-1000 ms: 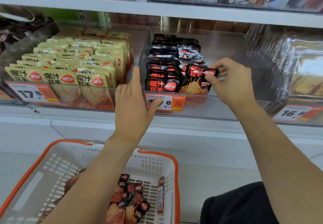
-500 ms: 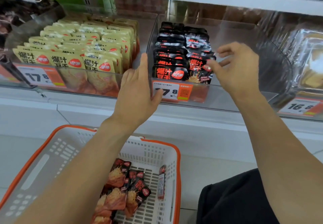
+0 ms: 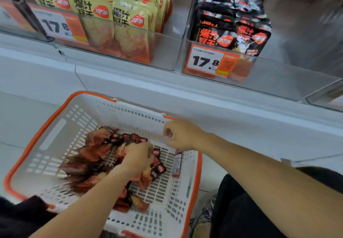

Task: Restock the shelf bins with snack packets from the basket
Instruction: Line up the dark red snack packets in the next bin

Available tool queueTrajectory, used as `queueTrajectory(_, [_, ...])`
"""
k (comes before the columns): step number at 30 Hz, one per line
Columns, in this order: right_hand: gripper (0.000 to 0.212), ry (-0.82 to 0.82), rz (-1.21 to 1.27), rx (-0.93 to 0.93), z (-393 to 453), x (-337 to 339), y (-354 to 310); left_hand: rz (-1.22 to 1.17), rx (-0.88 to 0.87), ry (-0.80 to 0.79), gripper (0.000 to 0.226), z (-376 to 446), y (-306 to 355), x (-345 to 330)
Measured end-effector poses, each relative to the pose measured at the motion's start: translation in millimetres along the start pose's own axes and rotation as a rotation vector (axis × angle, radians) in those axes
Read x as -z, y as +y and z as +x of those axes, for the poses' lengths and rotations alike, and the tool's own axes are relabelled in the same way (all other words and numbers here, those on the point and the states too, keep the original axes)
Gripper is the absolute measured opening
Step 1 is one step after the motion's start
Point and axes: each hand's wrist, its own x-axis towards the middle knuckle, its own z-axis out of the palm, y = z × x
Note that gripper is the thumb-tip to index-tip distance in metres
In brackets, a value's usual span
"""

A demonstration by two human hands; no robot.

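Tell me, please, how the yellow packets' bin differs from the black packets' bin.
The yellow packets' bin holds pale yellow packets in at least three rows across; the black packets' bin holds black packets in two. The yellow packets' bin looks nearly full across, while the black packets' bin has bare space to the right. Both are clear, with 17.8 price tags.

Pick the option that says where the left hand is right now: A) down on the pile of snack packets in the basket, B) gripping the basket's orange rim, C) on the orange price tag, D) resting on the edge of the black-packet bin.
A: the left hand is down inside the basket, fingers on the pile of dark red snack packets, well below the shelf bins.
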Motion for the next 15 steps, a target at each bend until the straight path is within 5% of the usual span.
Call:
queueTrajectory(5, [0.032,-0.259,0.154,-0.3,33,-96,13,0.12,0.143,-0.156,0.053,-21,-60,-41])
queueTrajectory(11, [0.068,-0.255,0.324,-0.501,58,-190,5,0.151,0.149,-0.289,0.06,-23,-93,-51])
queueTrajectory(15, [0.042,-0.124,0.243,-0.552,69,-204,-9,0.149,0.2,-0.308,0.059,-16,-87,-49])
